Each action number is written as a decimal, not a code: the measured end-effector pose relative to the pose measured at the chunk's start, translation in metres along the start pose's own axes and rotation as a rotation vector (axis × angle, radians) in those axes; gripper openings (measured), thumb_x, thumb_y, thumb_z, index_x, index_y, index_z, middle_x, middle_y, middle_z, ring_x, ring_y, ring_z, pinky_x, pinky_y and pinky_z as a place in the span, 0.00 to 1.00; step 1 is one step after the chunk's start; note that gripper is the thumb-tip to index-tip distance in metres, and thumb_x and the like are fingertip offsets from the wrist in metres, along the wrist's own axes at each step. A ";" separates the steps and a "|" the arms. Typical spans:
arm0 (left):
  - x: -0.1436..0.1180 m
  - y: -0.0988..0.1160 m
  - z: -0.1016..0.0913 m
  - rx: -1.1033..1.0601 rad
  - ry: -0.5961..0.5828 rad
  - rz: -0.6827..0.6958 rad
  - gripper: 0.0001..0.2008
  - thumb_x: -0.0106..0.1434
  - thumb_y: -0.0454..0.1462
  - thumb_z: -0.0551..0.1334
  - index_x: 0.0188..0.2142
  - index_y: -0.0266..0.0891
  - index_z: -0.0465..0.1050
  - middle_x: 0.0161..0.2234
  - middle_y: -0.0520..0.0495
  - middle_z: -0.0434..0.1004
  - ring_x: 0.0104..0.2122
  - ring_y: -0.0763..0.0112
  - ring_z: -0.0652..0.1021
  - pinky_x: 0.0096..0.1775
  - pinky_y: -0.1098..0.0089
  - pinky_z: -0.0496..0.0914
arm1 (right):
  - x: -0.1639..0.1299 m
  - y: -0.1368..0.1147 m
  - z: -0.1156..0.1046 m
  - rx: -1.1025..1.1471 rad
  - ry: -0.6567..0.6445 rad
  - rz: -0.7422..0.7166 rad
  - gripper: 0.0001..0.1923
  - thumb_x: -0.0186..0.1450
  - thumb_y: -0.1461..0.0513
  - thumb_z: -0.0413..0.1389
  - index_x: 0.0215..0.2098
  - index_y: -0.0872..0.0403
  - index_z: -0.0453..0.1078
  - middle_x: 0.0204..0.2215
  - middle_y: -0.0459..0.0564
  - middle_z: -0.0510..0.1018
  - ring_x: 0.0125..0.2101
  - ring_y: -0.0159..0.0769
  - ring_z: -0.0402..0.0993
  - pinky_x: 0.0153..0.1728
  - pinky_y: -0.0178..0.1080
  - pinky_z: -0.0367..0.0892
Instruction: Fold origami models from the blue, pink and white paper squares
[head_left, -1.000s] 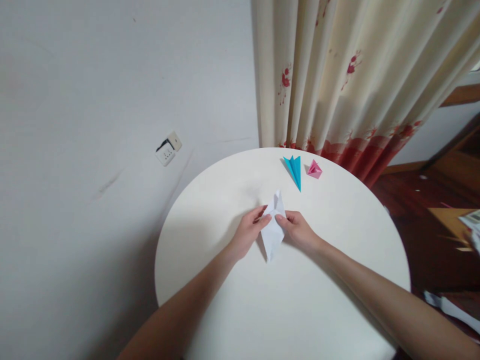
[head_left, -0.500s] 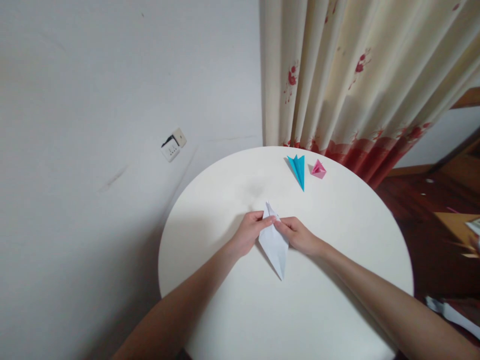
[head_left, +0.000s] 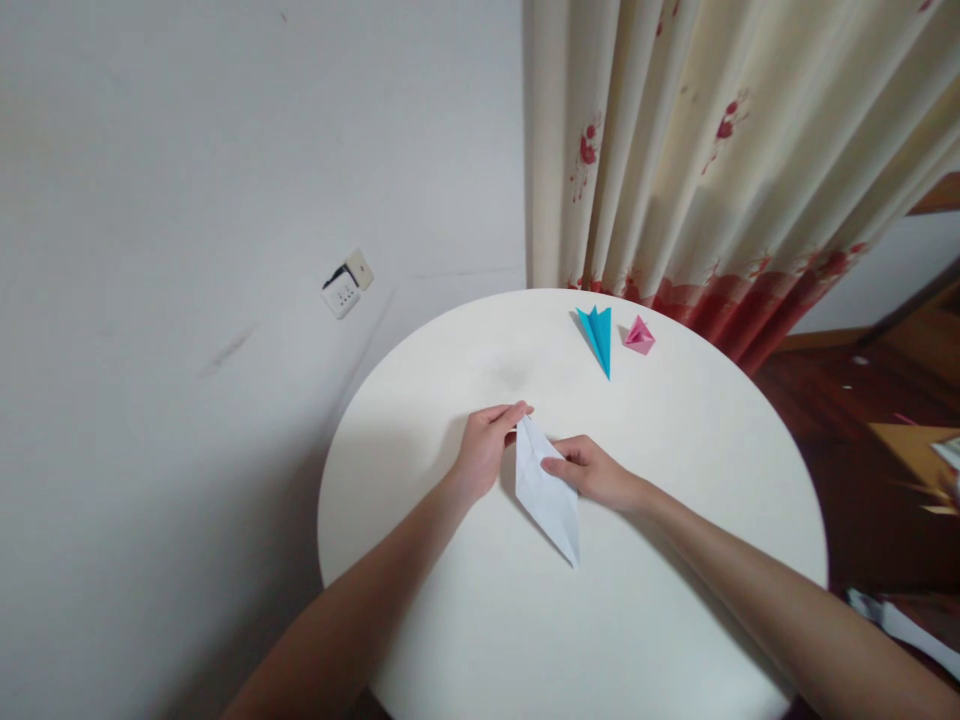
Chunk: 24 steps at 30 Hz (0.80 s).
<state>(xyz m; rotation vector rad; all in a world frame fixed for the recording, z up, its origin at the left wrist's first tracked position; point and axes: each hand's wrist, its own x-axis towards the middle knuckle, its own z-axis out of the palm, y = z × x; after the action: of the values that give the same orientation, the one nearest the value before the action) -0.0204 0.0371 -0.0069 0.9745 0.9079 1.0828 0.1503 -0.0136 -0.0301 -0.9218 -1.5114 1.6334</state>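
Between my hands is a folded sheet of white paper (head_left: 546, 500), a long kite shape with its lower point toward me. My left hand (head_left: 484, 450) pinches the upper tip of it, thumb and fingers closed there. On the paper's right edge, my right hand (head_left: 589, 470) grips with the thumb on top and the fingers underneath, partly hidden. The paper is held just over the round white table (head_left: 450, 350); whether its lower point touches the surface I cannot tell.
At the table's far edge lie a blue paper plane (head_left: 598, 338) and a small pink folded paper piece (head_left: 639, 336). Behind them hangs a cream and red curtain (head_left: 697, 150). A white wall with a socket (head_left: 342, 294) borders the left side.
My left hand has slid up from the paper's middle to its upper tip. The paper has turned slightly, its lower point swinging right. My right thumb now lies lower on it.
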 end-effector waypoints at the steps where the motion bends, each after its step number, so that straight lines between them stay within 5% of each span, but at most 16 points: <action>1: 0.001 0.001 -0.001 -0.021 0.005 0.002 0.15 0.54 0.46 0.70 0.32 0.34 0.79 0.29 0.48 0.74 0.29 0.74 0.72 0.33 0.73 0.65 | 0.000 0.001 0.000 0.019 0.004 0.003 0.24 0.62 0.45 0.57 0.26 0.58 0.69 0.22 0.45 0.68 0.23 0.29 0.59 0.24 0.33 0.53; 6: -0.002 0.004 0.001 -0.047 -0.182 -0.063 0.20 0.58 0.48 0.67 0.43 0.36 0.78 0.36 0.45 0.77 0.33 0.69 0.75 0.36 0.71 0.67 | 0.007 0.005 -0.004 0.119 0.219 -0.059 0.23 0.60 0.45 0.59 0.30 0.58 0.73 0.25 0.47 0.73 0.25 0.33 0.65 0.27 0.35 0.59; 10: -0.007 -0.003 0.003 0.090 -0.313 -0.088 0.18 0.57 0.45 0.68 0.40 0.32 0.80 0.32 0.44 0.79 0.32 0.68 0.75 0.37 0.70 0.66 | 0.011 0.004 -0.012 0.124 0.382 -0.108 0.22 0.57 0.46 0.62 0.30 0.58 0.73 0.24 0.46 0.74 0.24 0.32 0.65 0.26 0.35 0.59; 15: -0.006 -0.011 0.004 0.208 -0.194 -0.008 0.15 0.56 0.45 0.69 0.32 0.32 0.80 0.30 0.45 0.79 0.29 0.68 0.75 0.34 0.70 0.65 | 0.013 0.003 -0.015 0.074 0.492 -0.137 0.20 0.55 0.48 0.65 0.23 0.56 0.70 0.19 0.42 0.69 0.21 0.28 0.60 0.23 0.34 0.56; 24: -0.004 -0.010 0.005 0.296 -0.092 0.098 0.15 0.57 0.46 0.67 0.29 0.34 0.79 0.26 0.49 0.77 0.27 0.72 0.72 0.30 0.73 0.63 | 0.015 0.000 -0.015 0.032 0.551 -0.165 0.17 0.55 0.50 0.64 0.26 0.56 0.70 0.20 0.42 0.68 0.22 0.29 0.60 0.24 0.34 0.57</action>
<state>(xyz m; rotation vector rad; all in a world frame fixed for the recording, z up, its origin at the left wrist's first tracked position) -0.0139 0.0304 -0.0140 1.3143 0.9700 0.9933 0.1561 0.0070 -0.0315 -1.0872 -1.1392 1.1550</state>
